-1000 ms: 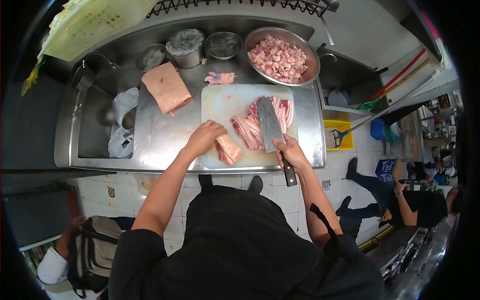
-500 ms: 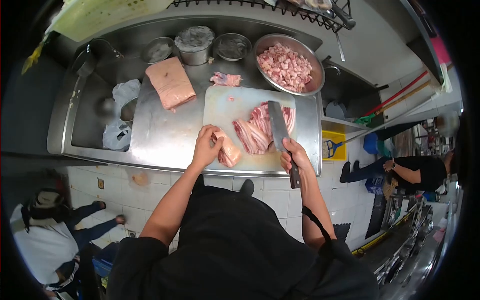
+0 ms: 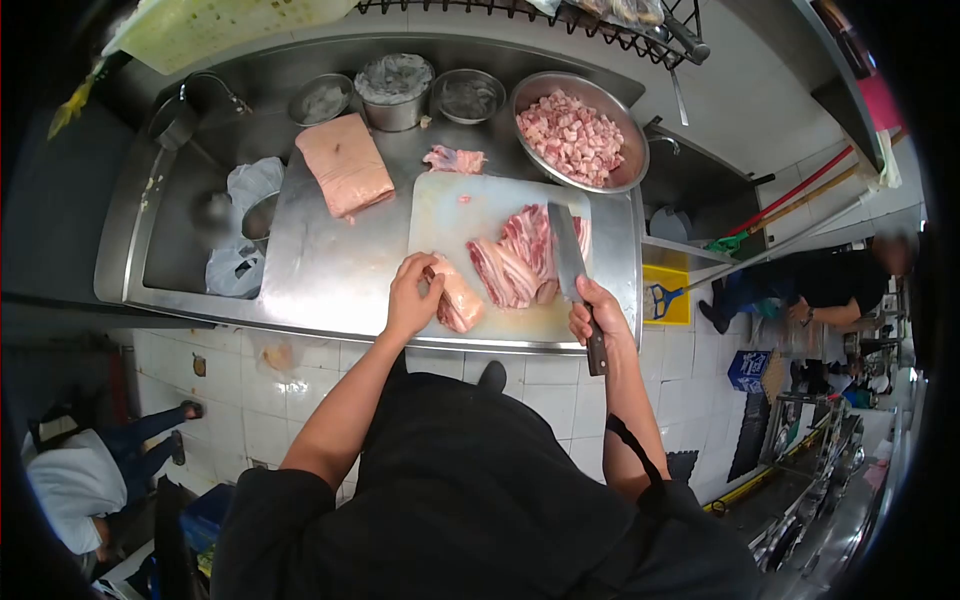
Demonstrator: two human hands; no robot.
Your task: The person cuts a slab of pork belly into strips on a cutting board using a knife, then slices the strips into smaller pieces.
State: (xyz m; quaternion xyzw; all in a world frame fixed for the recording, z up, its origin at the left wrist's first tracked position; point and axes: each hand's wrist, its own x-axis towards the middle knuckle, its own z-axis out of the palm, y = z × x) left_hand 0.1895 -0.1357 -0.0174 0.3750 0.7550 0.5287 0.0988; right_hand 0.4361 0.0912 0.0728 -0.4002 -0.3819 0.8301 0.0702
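Dark handle [image 3: 597, 355]: fingers of the right hand [image 3: 600, 312] are wrapping around it, the thumb lying near the base of the blade.
Cleaver blade [image 3: 567, 245]: it is pointing away from the person, passing over the right part of the sliced meat [image 3: 510, 262]; whether it is touching, I cannot tell.
Left fingers: the left hand [image 3: 410, 300] is pinching the upper left end of a skin-on pork chunk [image 3: 460, 302], thumb nearer the slices.
Pork chunk: it is lying at the near left of the white cutting board [image 3: 440, 215], left of the sliced meat and apart from it.
Board's far edge: a ragged meat scrap [image 3: 455, 160] is resting just beyond it, on the steel counter [image 3: 320, 265].
Pale slab [image 3: 345, 165]: it is sitting left of the board, skin up.
Steel bowl [image 3: 634, 135]: it is holding cubed meat [image 3: 570, 135] beyond the board, toward the right.
Sink: white plastic bags [image 3: 235, 272] are slumping inside, far left.
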